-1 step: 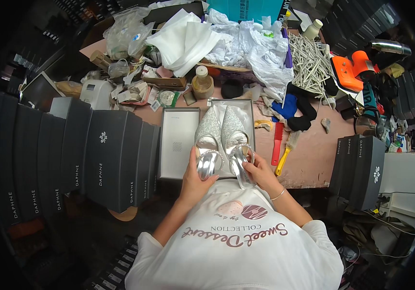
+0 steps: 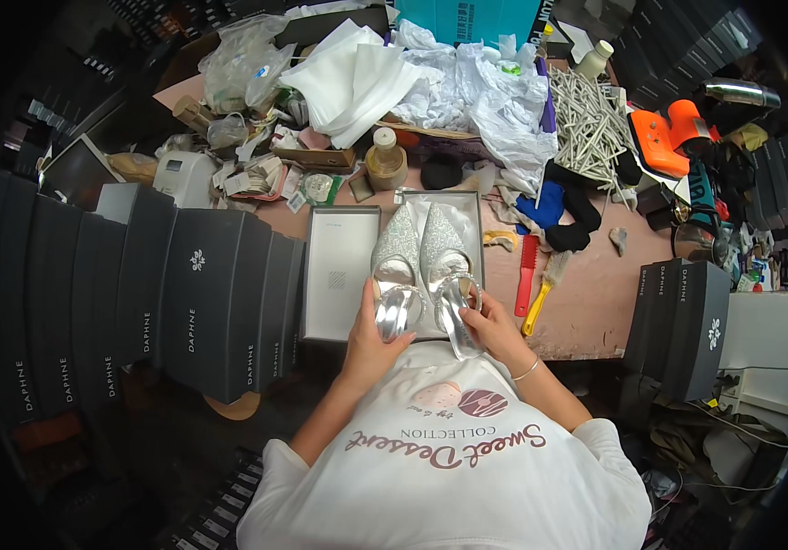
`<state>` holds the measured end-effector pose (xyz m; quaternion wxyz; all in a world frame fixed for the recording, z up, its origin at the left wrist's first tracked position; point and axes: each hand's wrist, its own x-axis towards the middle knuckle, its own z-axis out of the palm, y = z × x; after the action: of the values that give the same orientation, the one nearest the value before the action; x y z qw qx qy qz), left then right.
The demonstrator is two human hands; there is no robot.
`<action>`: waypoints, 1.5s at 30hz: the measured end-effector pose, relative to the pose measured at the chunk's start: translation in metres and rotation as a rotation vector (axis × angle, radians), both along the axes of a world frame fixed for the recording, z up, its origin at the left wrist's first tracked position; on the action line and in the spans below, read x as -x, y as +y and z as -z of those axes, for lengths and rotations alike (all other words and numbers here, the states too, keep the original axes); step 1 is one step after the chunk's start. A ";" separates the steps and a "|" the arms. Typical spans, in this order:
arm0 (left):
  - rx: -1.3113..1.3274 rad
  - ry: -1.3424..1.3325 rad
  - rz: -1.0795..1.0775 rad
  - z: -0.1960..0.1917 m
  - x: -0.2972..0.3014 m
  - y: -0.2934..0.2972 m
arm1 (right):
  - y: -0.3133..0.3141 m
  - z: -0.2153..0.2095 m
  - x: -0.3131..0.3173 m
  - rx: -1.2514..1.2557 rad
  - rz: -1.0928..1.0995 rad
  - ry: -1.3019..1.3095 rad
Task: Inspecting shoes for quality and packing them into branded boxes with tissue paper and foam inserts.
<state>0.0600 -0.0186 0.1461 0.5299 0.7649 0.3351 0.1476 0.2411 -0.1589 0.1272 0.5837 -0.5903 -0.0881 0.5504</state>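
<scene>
A pair of silver glitter shoes with pointed toes lies side by side, toes away from me, over an open shoebox (image 2: 473,213). My left hand (image 2: 371,335) is closed around the heel end of the left shoe (image 2: 396,243), its thumb at the shiny silver insole. With thumb and fingers, my right hand (image 2: 496,332) grips the right shoe (image 2: 444,236) near its beaded strap. That shoe's heel end reaches past the box's near edge towards my shirt. White paper shows between the shoes. The pale box lid (image 2: 342,266) lies inside up, left of the box.
Stacked dark shoeboxes (image 2: 215,307) stand at left, more (image 2: 687,316) at right. A red brush (image 2: 527,275) and a yellow-handled brush (image 2: 545,293) lie right of the open box. Behind are a glue jar (image 2: 385,163), crumpled white paper (image 2: 476,87), a pile of white sticks (image 2: 591,128) and an orange device (image 2: 655,142).
</scene>
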 end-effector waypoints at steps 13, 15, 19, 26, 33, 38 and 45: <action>-0.180 0.055 -0.033 0.078 -0.010 0.011 | 0.017 0.095 0.008 -0.033 -0.008 -0.270; -0.151 0.046 -0.036 0.078 -0.009 0.012 | 0.018 0.093 0.010 -0.040 0.039 -0.202; -0.275 0.014 -0.040 0.083 -0.009 0.013 | 0.021 0.093 0.010 -0.058 0.072 -0.141; -0.093 -0.106 -0.100 0.069 -0.015 0.018 | 0.026 0.081 0.001 0.060 0.183 0.021; 1.831 -0.884 0.257 0.021 -0.010 0.022 | 0.014 0.040 -0.025 -0.784 -0.242 1.148; 2.249 -1.041 0.297 0.018 -0.024 -0.013 | 0.030 0.034 0.004 -1.051 -0.320 1.348; 2.283 -1.074 0.378 0.035 -0.021 -0.012 | 0.033 0.046 0.003 -1.046 -0.340 1.340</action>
<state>0.0815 -0.0306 0.1112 0.9650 -0.2429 -0.0981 -0.0110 0.2381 -0.1259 0.0811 0.6190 0.2238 -0.0543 0.7508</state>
